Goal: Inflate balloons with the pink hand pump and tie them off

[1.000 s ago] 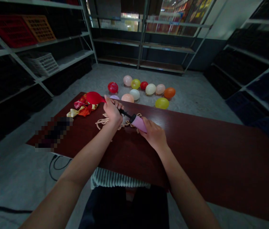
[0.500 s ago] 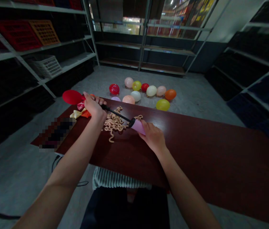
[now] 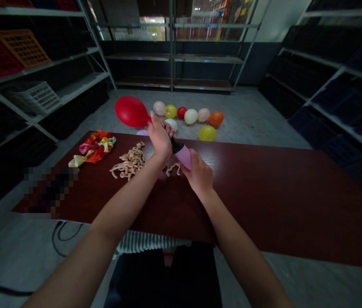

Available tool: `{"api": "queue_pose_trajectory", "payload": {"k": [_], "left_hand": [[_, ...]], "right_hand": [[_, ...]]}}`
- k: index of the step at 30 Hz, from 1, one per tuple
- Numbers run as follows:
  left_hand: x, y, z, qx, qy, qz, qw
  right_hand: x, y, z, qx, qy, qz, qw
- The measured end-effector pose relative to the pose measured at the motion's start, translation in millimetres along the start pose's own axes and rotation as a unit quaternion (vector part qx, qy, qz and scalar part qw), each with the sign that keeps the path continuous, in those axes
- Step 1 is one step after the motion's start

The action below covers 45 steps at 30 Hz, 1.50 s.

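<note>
A red balloon [image 3: 131, 111], partly filled, points up and left from my left hand [image 3: 160, 136]. That hand is closed round the balloon's neck and the black end of a balloon pump [image 3: 183, 155]; its fingers hide the nozzle. My right hand [image 3: 199, 174] grips the pump's light purple barrel, which lies pushed in close to the black end. Below, on the dark red-brown table [image 3: 264, 192], a heap of beige curly strings [image 3: 131, 160] lies left of my left forearm, and a short loose piece [image 3: 173, 170] is beneath the pump. Limp balloons [image 3: 95, 147] are piled at the table's left.
Several inflated balloons [image 3: 191, 116] rest on the grey floor beyond the table. A blurred-out object [image 3: 51, 190] lies at the near left corner. Shelving [image 3: 171, 51] stands at the back and both sides, with crates [image 3: 41, 96] on the left. A cable [image 3: 57, 239] hangs below.
The pump has been pushed together; its black rod no longer shows. The red balloon is larger. My left hand has moved right and nearer my right hand, and the view has turned somewhat right.
</note>
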<state>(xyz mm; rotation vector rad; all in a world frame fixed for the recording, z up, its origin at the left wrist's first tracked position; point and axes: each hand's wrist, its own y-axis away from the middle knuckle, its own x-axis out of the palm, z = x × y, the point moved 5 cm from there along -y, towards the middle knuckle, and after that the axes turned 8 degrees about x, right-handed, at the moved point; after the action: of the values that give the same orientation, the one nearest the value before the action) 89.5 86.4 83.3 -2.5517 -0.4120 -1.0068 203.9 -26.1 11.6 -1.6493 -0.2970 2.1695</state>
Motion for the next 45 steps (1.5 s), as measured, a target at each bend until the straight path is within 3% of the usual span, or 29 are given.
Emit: {"api": "queue_pose_trajectory", "payload": {"k": [3,8,11,15,18,23,26,34,45], "left_hand": [[-12.5,4.6,23.0,-0.022,0.001,-0.02,1.0],[-61.4,-2.1,33.1,-0.059,0.003,-0.132,0.989],[-79.9,-9.1,19.6,-0.047,0.006,-0.153,0.987],[-89.2,-25.4,-10.7,-0.012,0.026,-0.137,0.99],[-103.3,-41.4,-31.4,-0.005,0.038,-0.158,0.987],[-140.8,-60.2,-49.0,-0.038,0.039,-0.227,0.972],[-153.6,-62.7,-51.0,-0.076,0.046,-0.244,0.966],[-150.1,-56.0,-56.6,-0.133,0.073,-0.24,0.959],[-108.3,-24.4,-33.0,-0.089,0.077,-0.119,0.986]], "right_hand": [[-2.4,-1.7,-6.4,0.006,0.032,0.036,0.999],[4.1,-1.6,-1.4,-0.041,0.059,0.086,0.994],[11.2,0.0,12.1,-0.074,0.057,0.091,0.991],[17.3,1.9,28.7,-0.097,0.041,0.081,0.991],[19.6,4.3,34.2,-0.11,0.045,0.082,0.989],[18.0,8.2,35.3,-0.149,0.061,0.09,0.983],[14.4,7.5,34.6,-0.168,0.074,0.083,0.979],[7.0,9.7,38.4,-0.186,0.102,0.062,0.975],[7.1,13.5,32.6,-0.148,0.113,0.078,0.979]]}}
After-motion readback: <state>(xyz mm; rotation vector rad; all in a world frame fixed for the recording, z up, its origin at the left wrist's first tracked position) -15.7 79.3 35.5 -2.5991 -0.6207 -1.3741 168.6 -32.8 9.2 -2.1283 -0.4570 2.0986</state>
